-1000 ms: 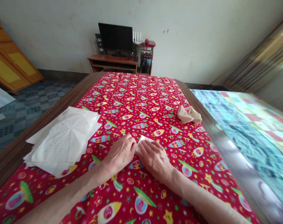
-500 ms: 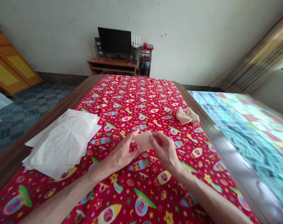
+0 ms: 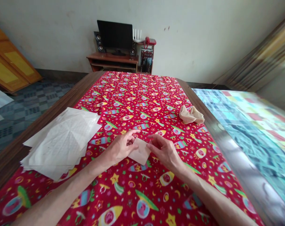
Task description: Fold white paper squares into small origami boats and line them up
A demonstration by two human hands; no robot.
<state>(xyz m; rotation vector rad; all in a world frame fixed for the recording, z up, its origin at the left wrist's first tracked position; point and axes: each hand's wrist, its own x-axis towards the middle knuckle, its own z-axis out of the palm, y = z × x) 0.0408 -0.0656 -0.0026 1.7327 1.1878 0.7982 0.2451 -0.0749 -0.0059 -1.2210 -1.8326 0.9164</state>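
Paper square (image 3: 140,153) shifted nearer person since earlier frame, corner turned toward body. Lies over red cloth (image 3: 123,201), between left hand (image 3: 122,146) and right hand (image 3: 164,150), equally near. Both half-curled, thumbs at its edges; whether pinched, cannot tell.

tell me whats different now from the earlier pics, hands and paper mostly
A second ago the right hand lay flat over the folded paper, the left hand closed beside it. Since then the right hand has come off its top, uncovering it; now both thumbs are at its edges, and it has turned so one corner points toward the person. The paper stack and cream folded piece stayed put.
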